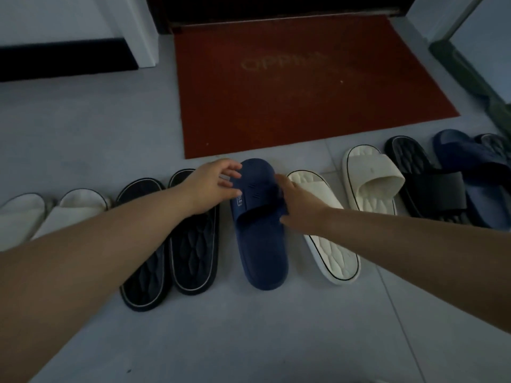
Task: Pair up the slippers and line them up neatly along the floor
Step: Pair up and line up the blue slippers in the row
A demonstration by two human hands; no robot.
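blue slipper [260,244] flat on floor [249,333] between black pair [190,258] and white slipper [331,250] | left grip [218,186] open wide, fingers touch its toe | right grip [296,200] curls round its strap | risk: a push may bump the white slipper crooked

Slippers are laid in a row on the floor [83,128]. Two white slippers [80,210] are set side by side at the far left, then two black slippers [193,244]. A dark blue slipper [261,244] is placed in the middle. Two cream slippers [372,183] are slanted. A black slipper [427,186] and a blue slipper [470,167] are seen farthest right.
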